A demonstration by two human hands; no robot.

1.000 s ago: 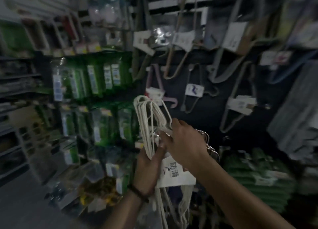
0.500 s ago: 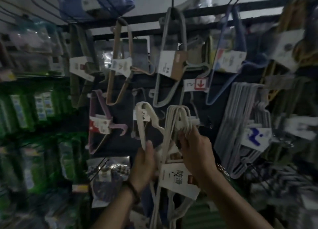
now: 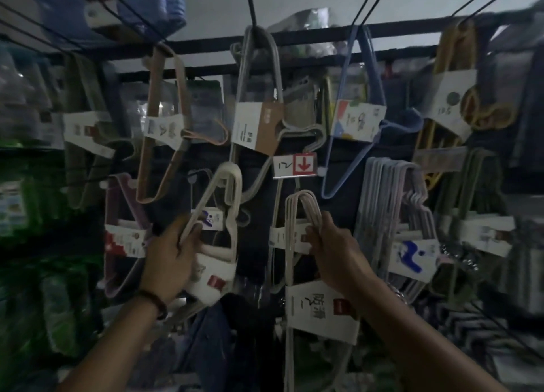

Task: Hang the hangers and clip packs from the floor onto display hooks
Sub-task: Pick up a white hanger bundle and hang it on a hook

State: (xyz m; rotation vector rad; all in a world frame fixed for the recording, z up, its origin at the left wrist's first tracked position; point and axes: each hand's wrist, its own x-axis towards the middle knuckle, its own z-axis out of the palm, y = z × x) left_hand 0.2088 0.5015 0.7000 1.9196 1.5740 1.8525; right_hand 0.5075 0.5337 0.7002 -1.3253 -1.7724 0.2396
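Dim display wall (image 3: pixel 256 229), already crowded with hung hanger packs (image 3: pixel 256 126): left hand (image 3: pixel 169 262) grips a cream hanger pack (image 3: pixel 228 191), right hand (image 3: pixel 332 250) clutches a white hanger bundle (image 3: pixel 303 209) (both raised, seemingly neither hooked yet).

Cream hanger pack (image 3: pixel 216 274), paper sleeve, tilted, gripped by left hand (image 3: pixel 169 259), white hanger pack (image 3: pixel 318 309), labelled sleeve, upright, gripped near its top by right hand (image 3: pixel 335 253)

Dark rail (image 3: pixel 323 36), tan hanger pack (image 3: pixel 147 144), grey hanger pack (image 3: pixel 275 67), blue hanger pack (image 3: pixel 371 67) hanging on it
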